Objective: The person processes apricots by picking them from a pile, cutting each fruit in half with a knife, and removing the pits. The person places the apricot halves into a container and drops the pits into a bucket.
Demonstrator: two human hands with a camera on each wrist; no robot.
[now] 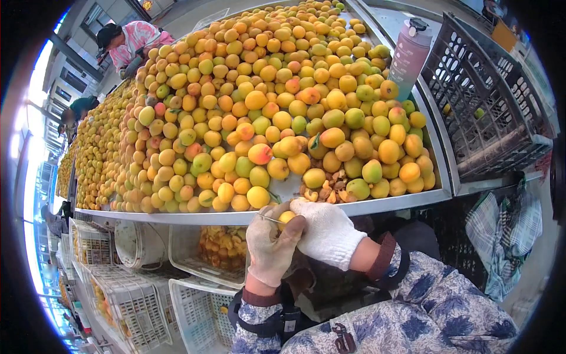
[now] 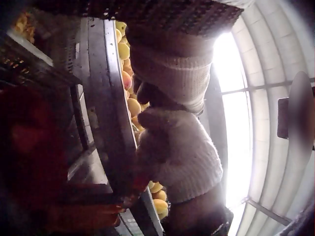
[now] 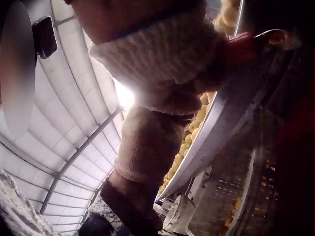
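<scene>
In the head view both hands wear whitish knitted gloves and meet in front of the table's near edge. My left hand (image 1: 271,245) grips a yellow apricot (image 1: 286,219), its stained thumb along the fruit's near side. A thin metal tool (image 1: 269,218) crosses from the fruit over the left fingers. From the right, my right hand (image 1: 330,231) curls in close against the fruit and holds the tool, whose handle is hidden. Both wrist views are dark, the fingertips mostly in shadow. Pits and torn apricot pieces (image 1: 328,187) lie on the table just beyond the hands.
A big heap of apricots (image 1: 236,118) covers the metal-edged table (image 1: 177,218). A pink-and-green bottle (image 1: 408,59) and a black crate (image 1: 471,106) stand at right. Below are pale crates (image 1: 127,301), a white bucket (image 1: 138,243) and a crate of apricot pieces (image 1: 223,246). Another person (image 1: 137,44) works at far left.
</scene>
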